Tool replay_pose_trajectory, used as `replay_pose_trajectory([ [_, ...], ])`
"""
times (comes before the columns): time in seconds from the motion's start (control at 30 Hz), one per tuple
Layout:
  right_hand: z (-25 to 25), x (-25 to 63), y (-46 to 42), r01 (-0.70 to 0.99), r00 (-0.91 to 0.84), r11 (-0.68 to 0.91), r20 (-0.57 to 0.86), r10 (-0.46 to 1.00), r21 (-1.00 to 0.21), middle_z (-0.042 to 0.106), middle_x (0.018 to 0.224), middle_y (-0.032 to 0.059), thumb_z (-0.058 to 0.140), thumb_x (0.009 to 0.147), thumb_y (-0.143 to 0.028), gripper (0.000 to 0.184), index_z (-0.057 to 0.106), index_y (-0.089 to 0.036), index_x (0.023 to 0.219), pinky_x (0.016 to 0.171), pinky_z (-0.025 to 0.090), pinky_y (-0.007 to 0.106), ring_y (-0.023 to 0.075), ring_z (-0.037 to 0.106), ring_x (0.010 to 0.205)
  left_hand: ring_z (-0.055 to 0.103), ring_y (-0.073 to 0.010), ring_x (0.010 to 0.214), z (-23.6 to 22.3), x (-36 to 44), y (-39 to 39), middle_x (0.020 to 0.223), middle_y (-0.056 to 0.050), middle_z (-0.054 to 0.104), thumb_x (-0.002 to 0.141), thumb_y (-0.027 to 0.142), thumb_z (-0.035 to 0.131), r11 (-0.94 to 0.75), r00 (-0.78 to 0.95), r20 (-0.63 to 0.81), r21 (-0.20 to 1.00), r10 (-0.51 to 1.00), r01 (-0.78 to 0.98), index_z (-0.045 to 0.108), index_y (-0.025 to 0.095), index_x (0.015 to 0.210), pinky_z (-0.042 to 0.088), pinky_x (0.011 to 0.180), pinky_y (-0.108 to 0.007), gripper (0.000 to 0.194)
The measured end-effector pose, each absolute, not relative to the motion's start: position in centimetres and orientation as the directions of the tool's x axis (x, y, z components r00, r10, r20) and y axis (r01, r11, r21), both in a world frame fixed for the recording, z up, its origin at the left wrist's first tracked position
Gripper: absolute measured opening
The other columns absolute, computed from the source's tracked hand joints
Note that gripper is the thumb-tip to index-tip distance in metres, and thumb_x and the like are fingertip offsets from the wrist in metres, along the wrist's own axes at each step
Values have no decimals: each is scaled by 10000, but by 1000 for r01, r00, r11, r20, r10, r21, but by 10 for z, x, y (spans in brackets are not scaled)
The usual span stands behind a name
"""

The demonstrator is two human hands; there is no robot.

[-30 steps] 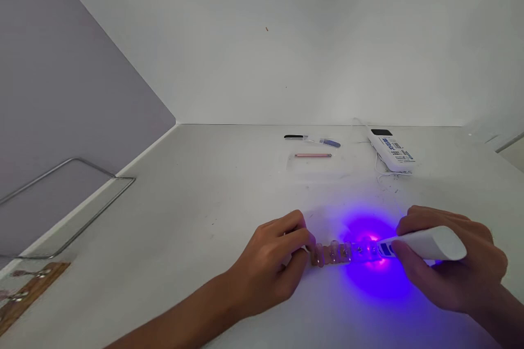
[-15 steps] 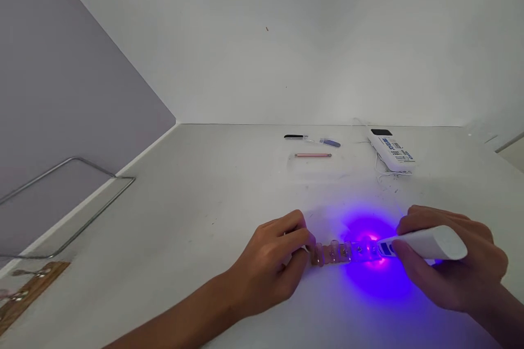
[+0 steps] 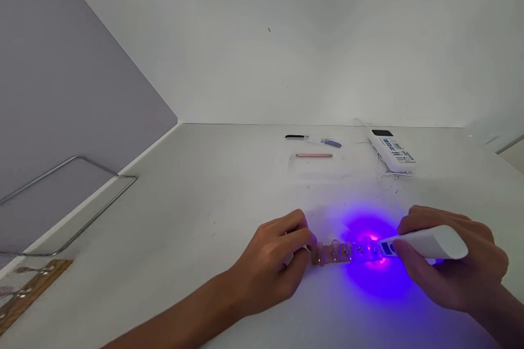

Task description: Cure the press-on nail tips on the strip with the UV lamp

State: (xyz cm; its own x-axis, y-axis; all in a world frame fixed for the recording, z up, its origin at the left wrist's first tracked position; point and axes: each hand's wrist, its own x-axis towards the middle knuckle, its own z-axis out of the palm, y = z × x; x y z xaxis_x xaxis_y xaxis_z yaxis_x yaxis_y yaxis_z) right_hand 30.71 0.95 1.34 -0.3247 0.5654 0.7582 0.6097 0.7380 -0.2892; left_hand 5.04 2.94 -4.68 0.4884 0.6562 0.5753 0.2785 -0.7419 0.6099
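Note:
My right hand (image 3: 458, 262) is closed round a white handheld UV lamp (image 3: 434, 242), its thumb lying by the dark panel on top. Violet light from the lamp's tip falls on the right part of a narrow strip carrying a row of glossy, pinkish artificial nails (image 3: 334, 252). At the strip's left end, my left hand (image 3: 272, 262) has its thumb and fingers pinched on it; the fingertips are partly hidden. The strip lies across the white tabletop, and the glow washes out the nails nearest the lamp.
Farther back lie a pink pen-like stick (image 3: 314, 155), a black-handled tool (image 3: 295, 137) and a blue-ended tool (image 3: 331, 143). A white device with a dark screen (image 3: 393, 150) and thin cable stands back right. At left are a bent metal wire frame (image 3: 98, 212) and a wooden strip (image 3: 39, 292).
Almost nothing differs. The whole view has shifted very slightly, while both hands, the lamp and the nail strip keep their places relative to one another.

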Motion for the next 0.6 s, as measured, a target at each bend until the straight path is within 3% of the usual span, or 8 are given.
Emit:
replay_pose_trajectory([
  [0.6, 11, 308, 10, 634, -305, 736, 797, 522, -239, 597, 517, -61, 639, 797, -28, 216, 574, -233, 777, 361, 474, 257, 134, 597, 394, 394, -75, 563, -41, 51, 29, 748, 12, 503, 844, -29, 394, -763, 518, 578, 582, 631, 281, 625, 144, 782, 332, 492, -189, 295],
])
